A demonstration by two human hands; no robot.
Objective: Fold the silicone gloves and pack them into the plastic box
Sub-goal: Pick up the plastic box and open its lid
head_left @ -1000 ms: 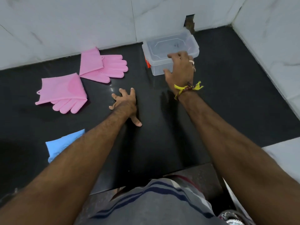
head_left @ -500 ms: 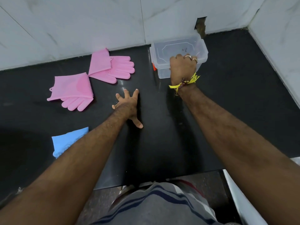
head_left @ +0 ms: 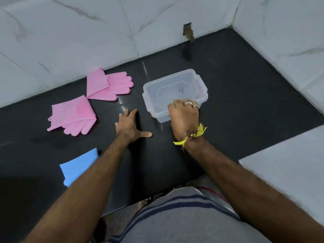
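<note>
left hand [head_left: 130,126] flat, open | right hand [head_left: 184,116] gripping plastic box [head_left: 168,81] rim | writing unreadable

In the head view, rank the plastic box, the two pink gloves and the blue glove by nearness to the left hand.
From the left hand:
1. Plastic box, just to its right, gripped by the right hand.
2. Nearer pink glove, to its left.
3. Farther pink glove, by the wall, and blue glove, partly under the forearm: too close to call.
</note>
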